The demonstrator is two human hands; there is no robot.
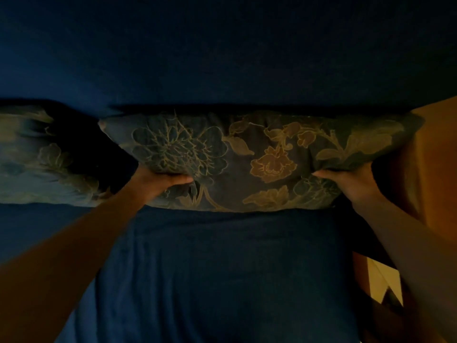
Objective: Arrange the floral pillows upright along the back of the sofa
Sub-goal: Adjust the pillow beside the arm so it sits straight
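A dark floral pillow [257, 154] stands on its long edge against the back of the blue sofa [222, 58], in the middle of the view. My left hand [158, 181] grips its lower left part, thumb on the front. My right hand [346, 181] grips its lower right part the same way. A second floral pillow [37, 159] leans at the left, partly cut off by the frame edge, with a dark gap between the two pillows.
The blue seat cushion [222, 268] spreads below the pillows. A brown wooden armrest or panel [435, 169] rises at the right, touching the held pillow's right corner. A pale patch of floor [380, 283] shows at the lower right. The light is dim.
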